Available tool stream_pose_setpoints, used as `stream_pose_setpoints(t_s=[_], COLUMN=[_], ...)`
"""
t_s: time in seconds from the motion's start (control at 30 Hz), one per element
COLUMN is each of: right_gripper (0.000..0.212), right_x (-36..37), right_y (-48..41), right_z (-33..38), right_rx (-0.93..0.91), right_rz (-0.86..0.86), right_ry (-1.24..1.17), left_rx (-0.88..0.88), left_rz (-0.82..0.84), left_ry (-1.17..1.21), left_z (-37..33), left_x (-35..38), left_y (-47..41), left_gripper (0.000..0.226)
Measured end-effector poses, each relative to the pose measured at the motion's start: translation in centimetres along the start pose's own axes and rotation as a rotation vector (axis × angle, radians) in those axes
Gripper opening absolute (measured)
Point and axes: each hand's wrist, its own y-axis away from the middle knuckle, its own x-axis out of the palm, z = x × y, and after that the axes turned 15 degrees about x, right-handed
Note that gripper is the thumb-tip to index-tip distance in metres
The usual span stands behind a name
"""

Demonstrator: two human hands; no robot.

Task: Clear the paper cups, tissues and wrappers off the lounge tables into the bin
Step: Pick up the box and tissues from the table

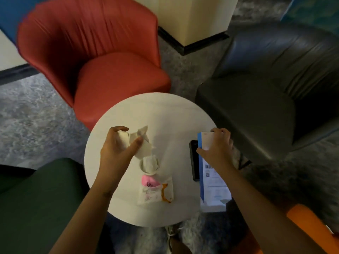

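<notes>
My left hand (117, 151) is over the near left part of a round white table (165, 110), thumb and fingers curled round a small white paper cup (123, 139), with a crumpled white tissue (144, 142) bunched against the thumb and sticking out beyond my fingertips. Just below that thumb, towards me, a second paper cup (149, 165) stands upright on the table with more white tissue stuffed inside it. Touching that cup on the side nearest me lies a flat wrapper (156, 191), white with pink and orange patches. My right hand (216, 149) is at the table's right edge, fingers bent over the far end of a blue-and-white printed leaflet (213, 189) and thumb on its left edge, gripping it; the leaflet runs back under my wrist and overhangs the table edge near me. A black phone (194, 160) lies flat just left of my right thumb, partly tucked under the leaflet. Beyond my left fingers is a red armchair (102, 70); beyond my right fingers, a dark grey armchair (256, 88). A green seat (36, 198) sits beside my left forearm and an orange seat (302, 219) beside my right.
</notes>
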Motion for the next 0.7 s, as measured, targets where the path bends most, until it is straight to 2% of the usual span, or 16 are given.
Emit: stream_pose_setpoints(t_s=[0.2,0.37,0.5,0.6,0.7], right_gripper=[0.080,0.081,0.090,0.078,0.055], right_x=[7.9,10.9,10.9,10.3,10.4], right_y=[-5.9,-6.8,-6.7,-5.2,-3.0], right_z=[-1.3,-1.7,-0.9,2.0,5.5], right_rx=[-0.018,0.007,0.005,-0.132,-0.297], right_rz=[0.173,0.200,0.162,0.112,0.206], right_ry=[0.169,0.246,0.268,0.068,-0.158], left_rx=[-0.171,-0.279,-0.316,-0.305,-0.296], left_rz=[-0.001,0.046,0.068,0.079,0.091], left_ry=[-0.055,-0.052,-0.013,-0.021,-0.055], left_z=[6.4,8.8,9.7,10.3,11.4], left_x=[3.1,4.1,4.5,4.2,3.4], left_y=[-1.6,-2.6,-3.2,-3.7,-4.0], left_gripper=[0.043,0.047,0.039,0.038,0.037])
